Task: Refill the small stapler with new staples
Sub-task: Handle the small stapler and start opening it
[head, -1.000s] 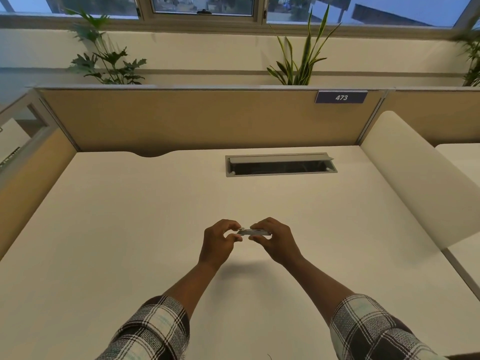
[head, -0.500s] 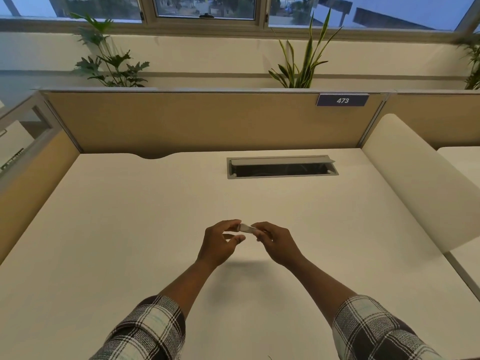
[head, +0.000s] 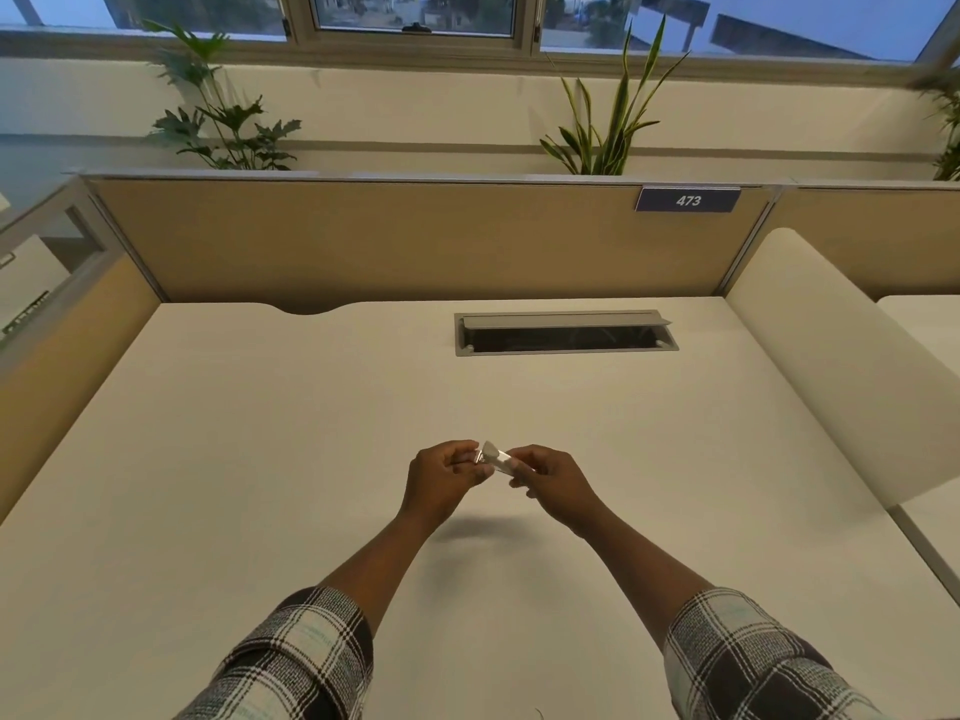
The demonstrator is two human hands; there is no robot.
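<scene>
1. Head view: the small stapler [head: 492, 456] is held in the air above the middle of the pale tabletop [head: 260, 459], between the two hands, touching nothing but fingers.

2. The right hand [head: 550, 483] carries it. Its grip is clenched on the stapler's rear part, thumb and fingertips pinching the body, so the stapler juts out from that hand toward the left hand.

3. The stapler's long axis runs roughly left to right and tilts, its free end higher and farther from the person, its held end lower in the right palm.

4. The left hand [head: 447, 478] is at that free end. Its grip is pinched at or just beside the tip, on something small and thin; I cannot tell whether this is a strip of staples, the stapler's sliding tray, or the tip itself.

5. Judgement: the coming move turns on lining up along that axis. Whatever the left fingers feed or pull must travel lengthwise, so the left hand works while the right only steadies.

6. Materials and shapes:
   - Stapler: short, narrow bar, pale grey to white with a glint, probably metal with smooth plastic.
   - Tabletop: matt, cream, flat laminate, with a soft shadow beneath the hands.
   - Sleeves [head: 291, 662]: woven black-and-white plaid, pushed up the forearms.
</scene>
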